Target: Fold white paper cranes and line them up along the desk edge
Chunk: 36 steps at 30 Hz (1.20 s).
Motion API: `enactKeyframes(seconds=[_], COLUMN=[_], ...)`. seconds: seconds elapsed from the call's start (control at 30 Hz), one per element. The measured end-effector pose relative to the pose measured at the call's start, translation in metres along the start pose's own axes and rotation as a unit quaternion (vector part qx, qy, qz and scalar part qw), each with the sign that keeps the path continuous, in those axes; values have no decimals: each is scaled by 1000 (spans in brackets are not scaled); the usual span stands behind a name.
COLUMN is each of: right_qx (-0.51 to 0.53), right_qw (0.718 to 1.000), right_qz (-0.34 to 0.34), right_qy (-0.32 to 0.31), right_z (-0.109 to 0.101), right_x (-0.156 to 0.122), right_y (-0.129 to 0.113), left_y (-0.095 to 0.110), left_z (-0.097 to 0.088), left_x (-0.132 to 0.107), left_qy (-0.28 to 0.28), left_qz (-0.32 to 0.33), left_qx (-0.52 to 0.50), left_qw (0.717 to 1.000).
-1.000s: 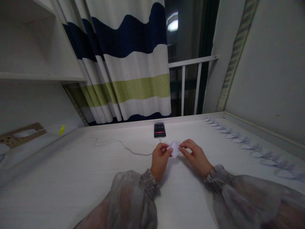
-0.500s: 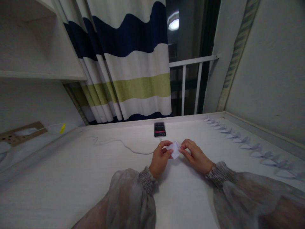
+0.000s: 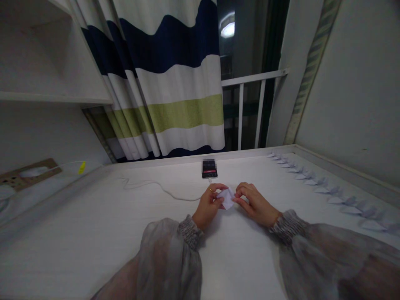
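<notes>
A small piece of folded white paper [image 3: 227, 199] is held just above the white table, in the middle of the view. My left hand [image 3: 208, 206] grips its left side between thumb and fingers, with a ring on one finger. On the right edge of the paper, my right hand [image 3: 254, 204] has thumb and forefinger pinched together, the other fingers curled. Fingertips cover parts of the paper, so its exact fold is hard to make out.
A phone [image 3: 209, 168] lies behind my hands, with a white cable [image 3: 168, 192] running left. Several folded paper figures [image 3: 325, 189] stand in a row along the right side of the table [image 3: 103, 237]. A power strip [image 3: 31, 171] is at the left, a curtain [image 3: 184, 112] at the back.
My left hand has shifted slightly left with the paper, and the paper has turned a little. My right hand keeps its pinch at the paper's right edge, nearly in place.
</notes>
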State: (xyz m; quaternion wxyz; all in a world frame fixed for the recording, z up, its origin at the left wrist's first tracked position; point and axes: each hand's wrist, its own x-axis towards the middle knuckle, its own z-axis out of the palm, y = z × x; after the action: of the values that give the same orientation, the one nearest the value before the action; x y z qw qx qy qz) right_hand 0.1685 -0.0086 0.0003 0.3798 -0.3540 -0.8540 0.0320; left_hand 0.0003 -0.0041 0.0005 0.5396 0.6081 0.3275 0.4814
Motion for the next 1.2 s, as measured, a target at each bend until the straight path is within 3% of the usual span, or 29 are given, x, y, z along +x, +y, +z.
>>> enactKeyframes(seconds=[0.57,1.2], right_qx=[7,-4], right_qw=[1000,1000], right_qz=[11,-6], right_qy=[-7,-6], right_z=[-1,-3], right_x=[0,-1], right_y=[2,-1], left_y=[-4,-7], left_z=[-3,-3], left_x=[0,1], left_qy=[-40,-23], left_qz=[-1,27], left_qx=[-22,10], left_qw=[999,999])
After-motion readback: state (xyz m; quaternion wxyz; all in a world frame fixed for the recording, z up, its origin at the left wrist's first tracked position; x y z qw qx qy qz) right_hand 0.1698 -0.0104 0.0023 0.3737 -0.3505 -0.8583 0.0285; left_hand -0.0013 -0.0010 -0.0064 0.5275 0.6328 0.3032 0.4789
